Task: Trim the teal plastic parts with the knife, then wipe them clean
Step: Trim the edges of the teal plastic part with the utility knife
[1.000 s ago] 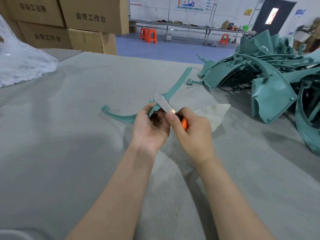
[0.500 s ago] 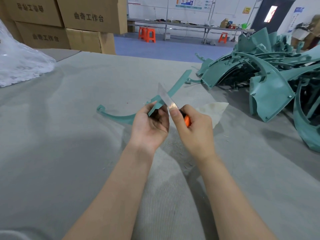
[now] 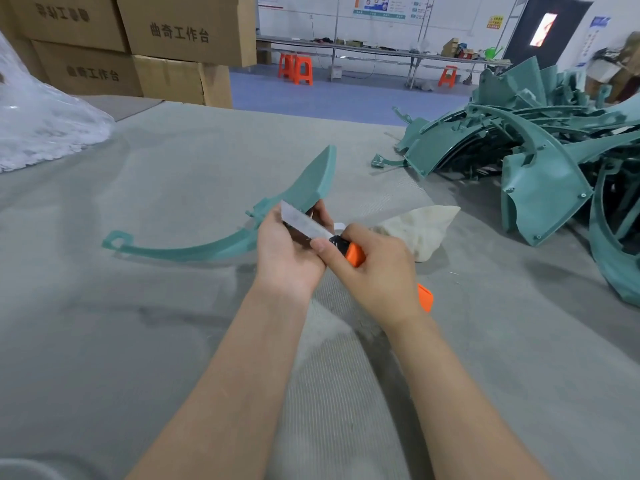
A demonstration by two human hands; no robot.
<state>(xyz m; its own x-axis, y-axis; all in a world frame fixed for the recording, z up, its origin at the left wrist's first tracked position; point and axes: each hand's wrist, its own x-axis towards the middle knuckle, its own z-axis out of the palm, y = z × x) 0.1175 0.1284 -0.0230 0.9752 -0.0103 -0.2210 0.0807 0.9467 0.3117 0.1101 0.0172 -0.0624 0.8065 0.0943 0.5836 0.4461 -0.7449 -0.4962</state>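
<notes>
Stacked cardboard boxes, orange stools, plastic sheeting

We can't see where the knife blade meets the teal part; the left hand covers it. The parts pile runs off the right edge.

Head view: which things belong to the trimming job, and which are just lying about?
Job in hand:
curved teal part, held by the left hand
knife, gripped by the right hand
white cloth beside them
pile of teal parts

Lying about:
cardboard boxes
clear plastic bag
orange stools
far workbench
</notes>
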